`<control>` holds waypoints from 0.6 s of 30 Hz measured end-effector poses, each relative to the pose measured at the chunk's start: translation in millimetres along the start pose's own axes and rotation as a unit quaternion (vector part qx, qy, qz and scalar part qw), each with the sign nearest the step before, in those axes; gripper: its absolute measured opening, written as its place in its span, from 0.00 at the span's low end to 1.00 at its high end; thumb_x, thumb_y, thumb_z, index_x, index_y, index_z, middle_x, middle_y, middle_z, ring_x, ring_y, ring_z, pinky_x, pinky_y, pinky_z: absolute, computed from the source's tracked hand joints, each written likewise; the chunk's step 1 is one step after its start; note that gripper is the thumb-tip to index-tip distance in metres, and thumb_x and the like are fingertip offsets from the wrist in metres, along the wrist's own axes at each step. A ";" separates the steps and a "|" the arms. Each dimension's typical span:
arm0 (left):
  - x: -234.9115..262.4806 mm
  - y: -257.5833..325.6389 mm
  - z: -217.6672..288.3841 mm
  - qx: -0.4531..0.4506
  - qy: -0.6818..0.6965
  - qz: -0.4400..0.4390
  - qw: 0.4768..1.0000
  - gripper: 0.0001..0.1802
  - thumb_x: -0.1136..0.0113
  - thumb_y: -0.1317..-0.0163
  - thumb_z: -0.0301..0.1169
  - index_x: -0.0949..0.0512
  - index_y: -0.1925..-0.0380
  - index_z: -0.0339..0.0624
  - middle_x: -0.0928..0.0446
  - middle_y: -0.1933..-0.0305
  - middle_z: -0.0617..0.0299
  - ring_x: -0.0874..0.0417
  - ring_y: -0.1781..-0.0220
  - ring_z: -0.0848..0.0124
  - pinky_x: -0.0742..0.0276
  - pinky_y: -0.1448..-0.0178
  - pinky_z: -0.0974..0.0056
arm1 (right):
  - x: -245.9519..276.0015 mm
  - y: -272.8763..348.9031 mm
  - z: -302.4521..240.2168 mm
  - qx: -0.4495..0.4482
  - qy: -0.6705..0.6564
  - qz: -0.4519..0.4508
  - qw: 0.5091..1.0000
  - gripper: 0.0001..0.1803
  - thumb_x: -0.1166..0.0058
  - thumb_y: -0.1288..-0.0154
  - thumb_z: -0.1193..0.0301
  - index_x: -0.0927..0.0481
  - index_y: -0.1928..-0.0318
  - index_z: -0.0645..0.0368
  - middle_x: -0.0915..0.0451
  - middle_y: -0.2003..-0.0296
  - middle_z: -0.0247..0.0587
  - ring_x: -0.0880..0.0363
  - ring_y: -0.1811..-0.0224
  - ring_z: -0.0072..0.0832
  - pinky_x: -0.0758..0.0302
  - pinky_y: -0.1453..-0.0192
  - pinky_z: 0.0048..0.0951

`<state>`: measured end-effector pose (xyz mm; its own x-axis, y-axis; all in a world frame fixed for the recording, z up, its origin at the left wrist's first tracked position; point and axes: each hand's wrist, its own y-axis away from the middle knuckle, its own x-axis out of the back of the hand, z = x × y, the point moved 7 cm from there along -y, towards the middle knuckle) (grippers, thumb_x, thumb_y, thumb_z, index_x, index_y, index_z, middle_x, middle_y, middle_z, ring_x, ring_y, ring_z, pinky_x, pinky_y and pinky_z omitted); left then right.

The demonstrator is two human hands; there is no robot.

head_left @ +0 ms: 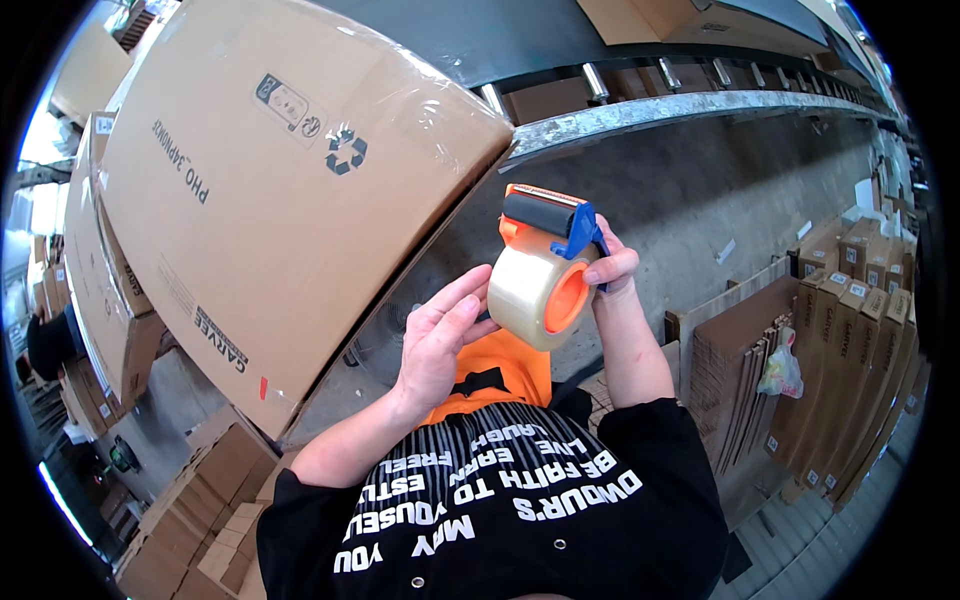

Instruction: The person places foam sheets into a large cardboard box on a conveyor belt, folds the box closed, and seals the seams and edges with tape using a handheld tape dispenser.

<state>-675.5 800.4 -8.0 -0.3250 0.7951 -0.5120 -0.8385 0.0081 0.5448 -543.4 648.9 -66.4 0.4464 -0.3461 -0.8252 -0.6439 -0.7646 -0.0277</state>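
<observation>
A tape dispenser [545,215] with an orange and blue frame, a black roller and a wide roll of clear tape [520,290] on an orange hub is in front of me. My right hand [615,262] is closed on its blue side, the thumb by the hub. My left hand [440,325] has its fingers stretched toward the roll, their tips at its left edge; whether they touch it I cannot tell. Left of my hands stands a large brown carton [290,170], with shiny clear tape along its far right edge.
A roller conveyor [690,100] with a metal rail runs across the far side, another carton [700,25] on it. To the right, flat cardboard [735,350] and long cartons [840,370] stand stacked, with a plastic bag [782,368] between them. Smaller cartons [190,510] lie at lower left.
</observation>
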 end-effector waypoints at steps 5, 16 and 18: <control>-3.3 3.1 -7.2 0.004 0.074 0.038 0.997 0.27 0.53 0.27 0.35 0.36 0.36 0.25 0.30 0.35 0.43 0.28 0.32 0.57 0.35 0.27 0.53 | -17.8 -11.5 -5.7 -0.008 0.123 -0.028 0.992 0.46 0.38 0.70 0.71 0.26 0.40 0.73 0.25 0.40 0.60 0.24 0.38 0.42 0.34 0.29 0.37; -1.0 4.1 -30.6 -0.029 0.139 0.203 0.969 0.21 0.50 0.28 0.28 0.30 0.40 0.26 0.24 0.41 0.49 0.22 0.39 0.62 0.27 0.32 0.58 | -34.2 -20.8 -23.3 0.027 0.324 -0.101 0.940 0.43 0.38 0.71 0.73 0.21 0.42 0.66 0.26 0.38 0.56 0.27 0.34 0.40 0.37 0.28 0.35; 3.9 -0.7 -32.8 -0.030 0.142 0.220 0.965 0.19 0.47 0.29 0.28 0.27 0.43 0.26 0.23 0.43 0.48 0.21 0.41 0.63 0.24 0.35 0.61 | -40.1 -21.1 -24.3 0.039 0.353 -0.109 0.929 0.43 0.39 0.71 0.73 0.21 0.42 0.66 0.26 0.38 0.55 0.26 0.35 0.40 0.36 0.30 0.34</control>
<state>-690.5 783.6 -32.1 -0.7547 0.5159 -0.4053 -0.6131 -0.3345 0.7157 -532.6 665.7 -19.0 0.8492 -0.4792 -0.2217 -0.5218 -0.8259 -0.2135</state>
